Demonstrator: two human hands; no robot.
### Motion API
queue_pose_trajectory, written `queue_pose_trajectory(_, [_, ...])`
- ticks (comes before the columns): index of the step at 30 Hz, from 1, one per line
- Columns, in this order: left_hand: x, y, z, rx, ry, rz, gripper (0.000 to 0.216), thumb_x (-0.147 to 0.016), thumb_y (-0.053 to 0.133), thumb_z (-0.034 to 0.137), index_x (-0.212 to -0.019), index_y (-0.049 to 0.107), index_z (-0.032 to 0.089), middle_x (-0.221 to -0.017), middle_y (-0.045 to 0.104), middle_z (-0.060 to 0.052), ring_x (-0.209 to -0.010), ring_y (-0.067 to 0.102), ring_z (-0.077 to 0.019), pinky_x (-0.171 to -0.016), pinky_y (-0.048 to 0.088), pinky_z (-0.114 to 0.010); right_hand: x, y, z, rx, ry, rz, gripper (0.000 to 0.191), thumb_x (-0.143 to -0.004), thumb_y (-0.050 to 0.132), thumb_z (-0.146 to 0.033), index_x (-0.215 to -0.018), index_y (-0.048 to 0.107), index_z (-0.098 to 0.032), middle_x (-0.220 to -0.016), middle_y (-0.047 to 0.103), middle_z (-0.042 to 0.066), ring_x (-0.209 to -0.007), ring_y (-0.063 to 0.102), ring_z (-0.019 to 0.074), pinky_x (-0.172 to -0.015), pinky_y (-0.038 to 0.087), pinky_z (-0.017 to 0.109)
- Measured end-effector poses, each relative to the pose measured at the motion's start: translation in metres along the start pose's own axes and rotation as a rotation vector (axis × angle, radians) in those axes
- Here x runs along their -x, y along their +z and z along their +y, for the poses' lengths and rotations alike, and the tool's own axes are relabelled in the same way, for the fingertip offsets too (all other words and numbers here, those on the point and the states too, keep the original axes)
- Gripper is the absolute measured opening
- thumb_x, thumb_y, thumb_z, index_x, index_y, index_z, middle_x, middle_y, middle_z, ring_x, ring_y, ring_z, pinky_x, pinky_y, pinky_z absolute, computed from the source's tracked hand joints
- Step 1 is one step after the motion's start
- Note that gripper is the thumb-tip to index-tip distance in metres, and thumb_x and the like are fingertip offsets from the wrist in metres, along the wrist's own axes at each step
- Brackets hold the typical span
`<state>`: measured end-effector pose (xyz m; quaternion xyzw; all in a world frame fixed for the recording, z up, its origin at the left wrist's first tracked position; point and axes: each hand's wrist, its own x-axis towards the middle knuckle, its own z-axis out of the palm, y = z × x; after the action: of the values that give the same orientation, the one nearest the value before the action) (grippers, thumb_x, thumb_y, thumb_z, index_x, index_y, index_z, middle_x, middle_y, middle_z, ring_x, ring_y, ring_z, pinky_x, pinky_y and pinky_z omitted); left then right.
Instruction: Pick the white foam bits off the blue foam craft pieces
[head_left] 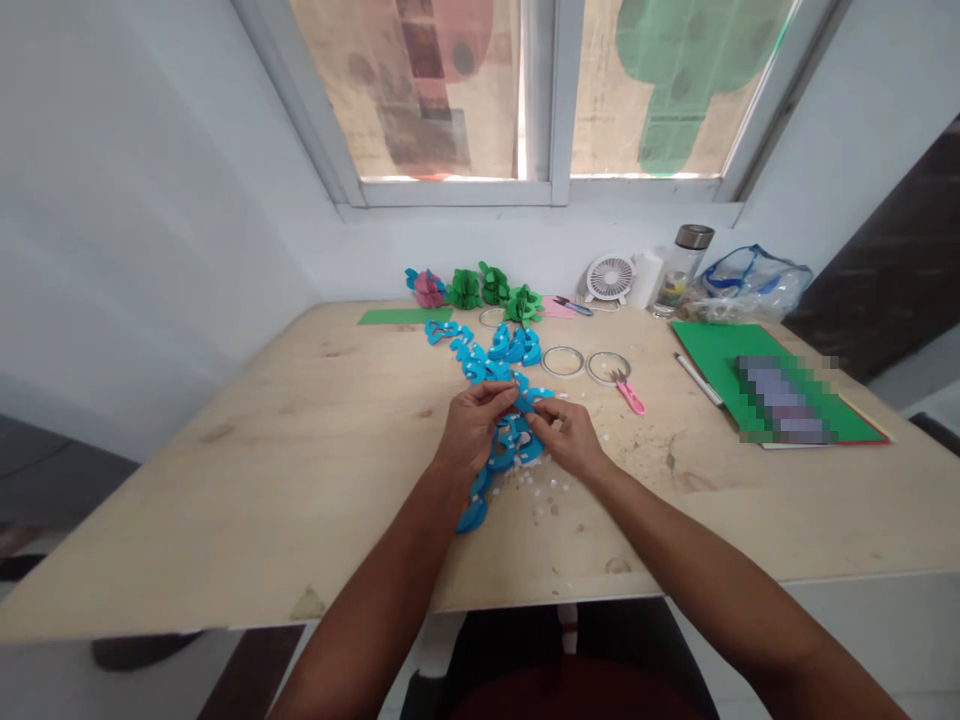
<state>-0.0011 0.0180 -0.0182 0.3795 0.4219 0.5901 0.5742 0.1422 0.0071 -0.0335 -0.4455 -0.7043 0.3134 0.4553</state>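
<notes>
My left hand [480,420] and my right hand [566,430] meet near the middle of the table, fingers closed on one small blue paper piece [523,403]. Around and beneath them lie several curved blue paper cut-outs [517,345], many with small white squares on them. More of these blue cut-outs [472,512] reach toward me under my left wrist. Tiny white scraps [536,488] are scattered on the wood beside my right hand. The fingertips partly hide the held piece.
Pink thread snips [630,392] and two rings of tape or wire [562,361] lie right of the cut-outs. Folded green paper shapes [465,289], a small fan [610,278] and a bottle [682,270] stand along the wall. Green sheets [712,350] and a pen [699,380] are at right.
</notes>
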Motion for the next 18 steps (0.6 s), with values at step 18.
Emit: queue_pose_trajectory(18, [-0.0011, -0.0012, -0.0011, -0.022, -0.05, -0.027, 0.023, -0.054, 0.076, 0.031, -0.058, 0.06, 0.015, -0.053, 0.054, 0.002, -0.051, 0.049, -0.0098, -0.05, 0.039, -0.023, -0.001, 0.0017, 0.0021, -0.013, 0.028, -0.013, 0.029, -0.077, 0.051, -0.034, -0.052, 0.045, -0.018, -0.05, 0.038, -0.003, -0.053, 0.038, 0.011, -0.052, 0.031, 0.023])
